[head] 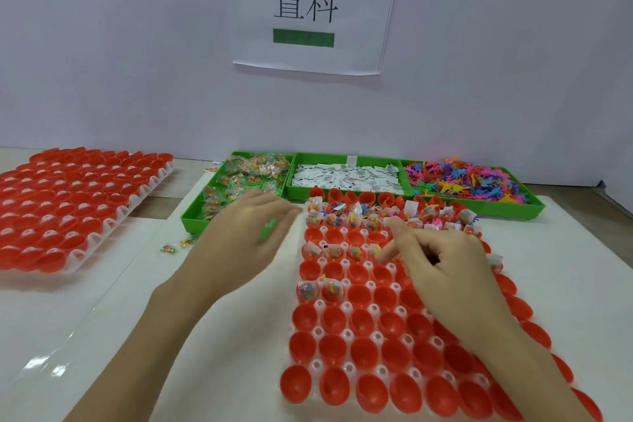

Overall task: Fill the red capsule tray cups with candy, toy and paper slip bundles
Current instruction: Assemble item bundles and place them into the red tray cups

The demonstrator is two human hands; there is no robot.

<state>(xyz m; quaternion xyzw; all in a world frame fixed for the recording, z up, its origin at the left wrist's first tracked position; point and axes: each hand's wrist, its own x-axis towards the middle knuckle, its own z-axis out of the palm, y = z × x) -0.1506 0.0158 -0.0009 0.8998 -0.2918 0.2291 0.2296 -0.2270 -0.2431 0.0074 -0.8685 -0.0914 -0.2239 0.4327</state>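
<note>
**Hands over the capsule tray, supply bins behind**

I see the red capsule tray [370,346] in front of me, its far rows holding bundles [346,217], the near cups bare. My right hand [445,260] hovers above the middle rows, forefinger extended, the rest curled; I cannot tell if it pinches anything. My left hand [246,233] is blurred, fingers loosely spread beside the tray's left edge, partly hiding the candy bin [239,181]. Behind sit the slip bin [346,176] and toy bin [472,180]. A second red tray [68,202] lies far left.
</note>
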